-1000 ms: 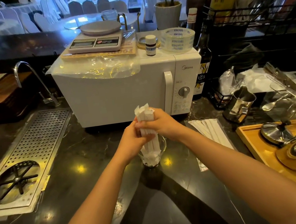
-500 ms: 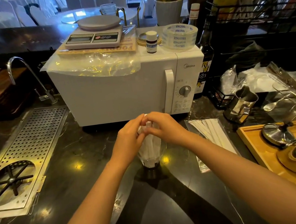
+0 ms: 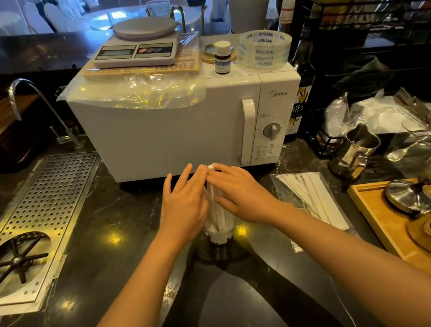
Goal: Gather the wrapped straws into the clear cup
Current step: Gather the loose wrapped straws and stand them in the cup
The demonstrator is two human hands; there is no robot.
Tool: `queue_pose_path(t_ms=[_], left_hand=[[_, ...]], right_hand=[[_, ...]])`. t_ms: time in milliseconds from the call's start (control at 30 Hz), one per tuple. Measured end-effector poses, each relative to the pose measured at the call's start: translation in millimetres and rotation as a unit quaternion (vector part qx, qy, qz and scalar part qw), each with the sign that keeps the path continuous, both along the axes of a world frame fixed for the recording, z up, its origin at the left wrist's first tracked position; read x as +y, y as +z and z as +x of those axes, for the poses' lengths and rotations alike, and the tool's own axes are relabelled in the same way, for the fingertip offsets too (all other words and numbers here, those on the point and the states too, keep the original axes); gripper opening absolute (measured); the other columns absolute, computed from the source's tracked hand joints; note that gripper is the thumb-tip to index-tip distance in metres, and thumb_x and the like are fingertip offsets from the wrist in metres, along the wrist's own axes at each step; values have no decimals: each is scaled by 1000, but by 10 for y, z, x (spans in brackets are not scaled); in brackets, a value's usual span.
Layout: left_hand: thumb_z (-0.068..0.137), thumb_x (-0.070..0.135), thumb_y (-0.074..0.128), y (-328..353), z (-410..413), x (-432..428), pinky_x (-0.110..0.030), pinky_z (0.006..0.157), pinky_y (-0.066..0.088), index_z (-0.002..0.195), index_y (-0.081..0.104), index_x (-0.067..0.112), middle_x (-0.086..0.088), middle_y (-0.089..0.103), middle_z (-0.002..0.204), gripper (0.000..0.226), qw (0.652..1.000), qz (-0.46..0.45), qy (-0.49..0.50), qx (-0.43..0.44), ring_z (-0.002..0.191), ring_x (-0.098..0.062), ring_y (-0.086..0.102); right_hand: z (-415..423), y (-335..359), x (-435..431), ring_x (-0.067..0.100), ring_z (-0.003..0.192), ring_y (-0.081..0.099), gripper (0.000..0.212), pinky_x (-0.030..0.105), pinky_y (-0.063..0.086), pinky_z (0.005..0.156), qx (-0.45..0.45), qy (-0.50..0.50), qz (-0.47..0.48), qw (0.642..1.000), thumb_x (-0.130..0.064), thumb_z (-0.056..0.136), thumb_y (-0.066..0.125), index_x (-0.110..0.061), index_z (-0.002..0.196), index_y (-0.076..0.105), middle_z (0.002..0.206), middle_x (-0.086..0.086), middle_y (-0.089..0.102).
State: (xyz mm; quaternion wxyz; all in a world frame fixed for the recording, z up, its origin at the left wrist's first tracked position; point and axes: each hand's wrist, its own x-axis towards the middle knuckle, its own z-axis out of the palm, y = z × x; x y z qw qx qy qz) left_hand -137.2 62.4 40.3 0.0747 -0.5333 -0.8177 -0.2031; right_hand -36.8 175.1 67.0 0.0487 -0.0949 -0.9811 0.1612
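A bundle of white paper-wrapped straws stands upright in the clear cup on the dark marble counter, just in front of the microwave. My left hand lies flat against the bundle's left side with fingers stretched out. My right hand rests on the right side, fingers spread, fingertips on the straw tops. Neither hand is clenched around the straws. Both hands hide most of the cup. More wrapped straws lie in a clear plastic bag to the right.
A white microwave stands right behind the cup, with a scale, a small bottle and a tape roll on top. A perforated metal drain tray and faucet are left. A steel pitcher and a wooden tray with metal tools are right.
The straw bundle, held high above the cup a second ago, has gone down into it. Both hands have let go of their grip and flattened out against the bundle.
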Motion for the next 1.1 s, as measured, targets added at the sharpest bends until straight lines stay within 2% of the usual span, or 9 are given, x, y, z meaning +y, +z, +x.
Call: queue_pose_path(t_ms=[67,133,233,333,467,667,767,900,1100], left_hand=[[86,18,30,9,2,-4,-36,114,10,142,22,10,-6,34,149,56,998,-13,-7,-68,141,-21,24],[87,6,39,28,14,-5,-31,116,7,144,14,13,-2,24,153,63,993,-2,-10,-119,142,-16,18],[83,3,43,62,24,-8,-35,118,11,144,14,15,-2,24,153,69,985,32,-15,-171,142,-16,18],[76,13,38,72,4,-15,-32,115,6,143,13,20,0,22,154,72,981,50,-26,-187,140,-9,12],[86,10,45,115,-25,-30,-38,117,6,142,14,23,0,19,154,65,977,67,-24,-199,133,-2,4],[84,38,35,248,-38,-28,-38,117,-2,142,6,29,0,6,156,65,988,24,2,-155,139,-7,-5],[94,36,38,338,-2,14,-40,117,-5,143,5,28,-2,-2,157,60,994,-25,5,-103,143,-15,-10],[93,45,27,472,125,159,-41,116,-8,143,0,29,-2,-7,157,59,998,-48,-12,-48,138,-11,-18],[92,48,22,558,495,490,-38,116,-8,144,0,28,-4,-7,157,59,996,-57,-60,-30,143,-19,-13]], right_hand=[[5,2,-8,16,146,7,57,36,4,118,-13,2,9,1000,-24,94,43,-18,145,18,156,-1,20],[3,3,-1,16,146,4,62,37,1,118,-19,2,6,1000,-24,94,45,-19,146,12,157,-2,16],[-2,10,10,15,146,0,68,39,0,119,-18,-2,-4,1000,-25,93,48,-22,146,6,158,-3,9],[6,22,28,14,146,-5,70,39,-3,118,-20,-11,-12,1000,-30,92,47,-24,146,3,159,-3,-1],[22,46,76,14,145,-9,73,41,-3,118,-23,-30,-14,999,-36,92,47,-24,146,-1,158,-1,-7],[73,64,107,16,144,-16,77,42,-6,117,-41,-72,-1,997,-48,91,38,-22,145,-11,157,1,-16],[134,114,126,16,143,-19,77,41,-9,117,-39,-94,0,995,-50,92,33,-20,144,-15,156,1,-19],[283,219,209,16,143,-20,75,40,-9,117,-24,-128,-5,991,-51,92,29,-21,143,-17,156,1,-21],[700,329,451,16,143,-19,73,39,-8,117,-13,-194,-26,981,-47,94,30,-19,143,-17,156,2,-21]])
